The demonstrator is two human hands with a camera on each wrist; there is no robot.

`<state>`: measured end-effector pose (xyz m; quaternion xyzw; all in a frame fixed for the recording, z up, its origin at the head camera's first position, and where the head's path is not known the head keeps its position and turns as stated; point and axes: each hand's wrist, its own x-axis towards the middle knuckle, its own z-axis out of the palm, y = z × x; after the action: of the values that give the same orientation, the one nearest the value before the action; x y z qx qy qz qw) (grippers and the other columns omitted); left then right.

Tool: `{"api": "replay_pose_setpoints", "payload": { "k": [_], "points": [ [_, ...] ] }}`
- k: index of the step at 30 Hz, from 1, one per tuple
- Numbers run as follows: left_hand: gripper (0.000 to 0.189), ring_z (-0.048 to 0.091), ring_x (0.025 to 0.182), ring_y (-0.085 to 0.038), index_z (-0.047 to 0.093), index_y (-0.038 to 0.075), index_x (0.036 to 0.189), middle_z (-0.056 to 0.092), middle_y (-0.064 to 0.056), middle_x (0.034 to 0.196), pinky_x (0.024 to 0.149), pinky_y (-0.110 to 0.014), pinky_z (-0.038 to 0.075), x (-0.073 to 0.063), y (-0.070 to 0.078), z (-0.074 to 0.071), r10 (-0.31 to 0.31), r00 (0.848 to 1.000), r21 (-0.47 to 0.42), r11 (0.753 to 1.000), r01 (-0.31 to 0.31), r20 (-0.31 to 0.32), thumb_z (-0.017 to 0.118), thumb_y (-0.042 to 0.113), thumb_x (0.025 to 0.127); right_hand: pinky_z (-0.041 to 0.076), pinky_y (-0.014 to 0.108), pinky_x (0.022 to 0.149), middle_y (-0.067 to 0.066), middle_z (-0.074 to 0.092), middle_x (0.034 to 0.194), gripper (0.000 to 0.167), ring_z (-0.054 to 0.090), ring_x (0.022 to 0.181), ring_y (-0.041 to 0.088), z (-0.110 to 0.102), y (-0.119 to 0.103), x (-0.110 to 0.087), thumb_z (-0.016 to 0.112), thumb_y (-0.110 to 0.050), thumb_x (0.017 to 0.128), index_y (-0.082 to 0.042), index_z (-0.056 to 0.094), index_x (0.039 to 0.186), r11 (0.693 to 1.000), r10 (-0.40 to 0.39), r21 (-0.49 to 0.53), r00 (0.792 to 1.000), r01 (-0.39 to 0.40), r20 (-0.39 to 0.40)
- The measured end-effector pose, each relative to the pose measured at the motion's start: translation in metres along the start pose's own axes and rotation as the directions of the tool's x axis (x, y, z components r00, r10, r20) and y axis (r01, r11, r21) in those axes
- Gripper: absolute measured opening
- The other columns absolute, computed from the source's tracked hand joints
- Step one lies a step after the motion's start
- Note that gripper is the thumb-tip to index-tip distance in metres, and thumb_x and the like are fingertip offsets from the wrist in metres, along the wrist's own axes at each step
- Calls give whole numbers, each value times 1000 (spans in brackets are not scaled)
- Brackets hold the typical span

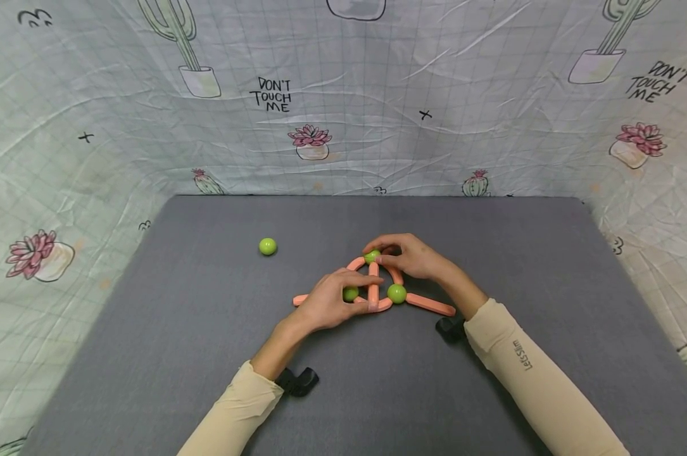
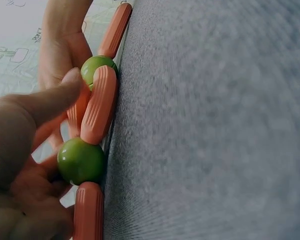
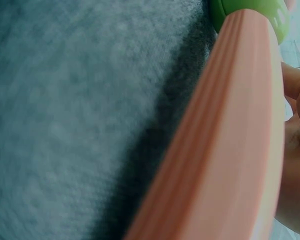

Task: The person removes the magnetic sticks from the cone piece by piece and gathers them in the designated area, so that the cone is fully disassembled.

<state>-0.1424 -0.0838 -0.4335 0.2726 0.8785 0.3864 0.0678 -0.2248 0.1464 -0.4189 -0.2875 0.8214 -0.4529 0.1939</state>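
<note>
Curved and straight salmon-pink rods join green balls into a ring on the table. My left hand pinches the straight middle rod, its thumb at the near end. Under that hand sits the left ball, linked by a curved rod to the right ball. At the ring's far side my right hand pinches the top ball between thumb and fingers. A straight rod sticks out from the right ball, large in the right wrist view; another straight rod sticks out left, partly hidden.
A loose green ball lies on the grey tabletop, left of the ring. Printed cloth hangs behind and beside the table. Black wrist devices sit under both forearms, close above the table.
</note>
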Motion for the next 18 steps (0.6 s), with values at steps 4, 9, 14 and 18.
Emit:
{"api": "replay_pose_setpoints", "payload": {
  "k": [4,9,14,18],
  "points": [
    [45,62,105,-18,73,23,134,74,1,129,86,-30,49,0,0,-1,12,1000,-6,1000,-12,4,84,26,90,55,49,100,15,71,130,31,68,115,31,-1,1,1,61,-9,105,-7,68,135,1000,0,0,1000,0,-3],
    [48,62,111,-20,70,25,138,69,-1,139,89,-32,49,1,-2,-2,10,1000,-50,999,-10,12,83,27,91,55,47,99,14,71,130,31,68,113,30,-2,2,0,61,-8,105,-9,69,135,1000,5,-5,1000,-5,-10],
    [53,58,131,-23,65,28,144,59,-1,152,99,-39,50,-3,-5,-6,-42,999,-140,989,46,31,81,30,93,56,46,98,13,71,130,32,69,112,28,-1,4,1,60,-8,105,-10,69,135,1000,15,-6,1000,-15,-9],
    [52,58,131,-22,65,26,143,64,2,146,104,-39,48,-6,-7,-10,-52,999,-187,981,54,16,80,31,93,55,47,99,11,72,131,31,69,113,27,0,5,1,61,-12,105,-12,69,136,1000,25,-18,1000,-25,-9]
  ]
}}
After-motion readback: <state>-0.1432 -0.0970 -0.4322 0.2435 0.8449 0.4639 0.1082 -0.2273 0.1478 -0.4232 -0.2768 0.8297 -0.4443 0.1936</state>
